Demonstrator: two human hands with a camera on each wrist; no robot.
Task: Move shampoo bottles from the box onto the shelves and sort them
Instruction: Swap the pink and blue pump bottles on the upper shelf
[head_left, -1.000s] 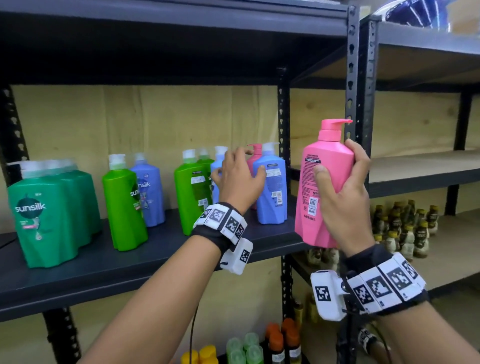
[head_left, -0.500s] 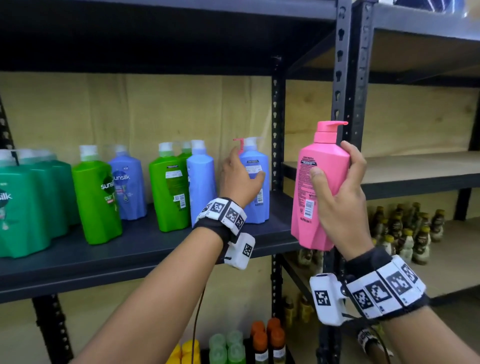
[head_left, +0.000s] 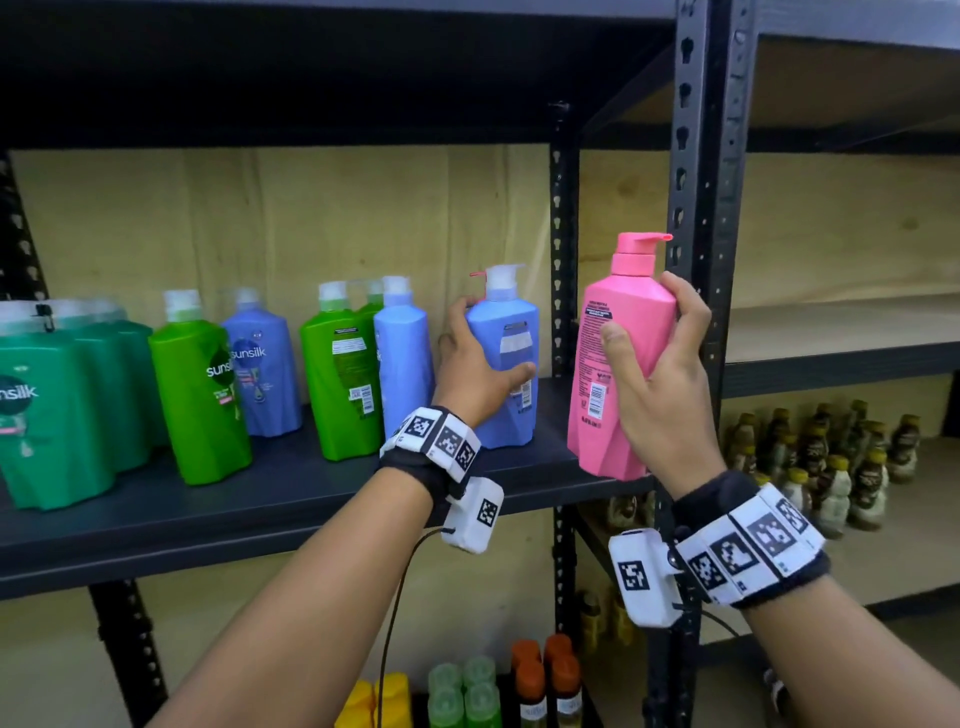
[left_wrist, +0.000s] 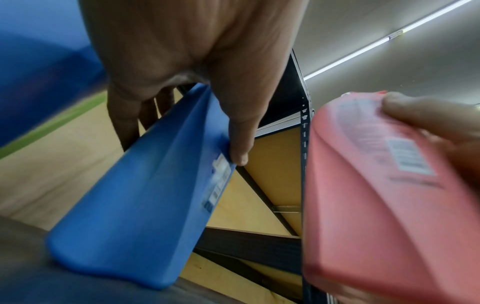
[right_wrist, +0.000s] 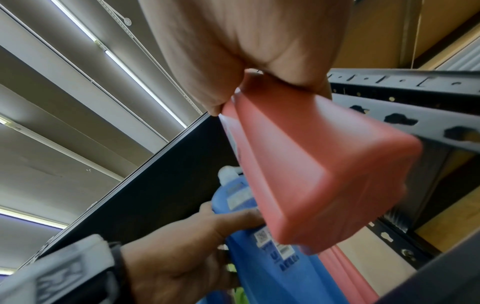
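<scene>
Plywood back wall (head_left: 332, 218); black steel uprights (head_left: 696, 156); ceiling strip lights (left_wrist: 389, 38).

The left hand (head_left: 475, 364) has closed its fingers around the blue bottle (head_left: 506, 364).

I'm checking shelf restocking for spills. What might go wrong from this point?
The pink bottle, gripped in the right hand, hangs off the shelf edge beside the upright post; its pump could clip it. The left hand grips the blue bottle, which may knock its close neighbours.
</scene>
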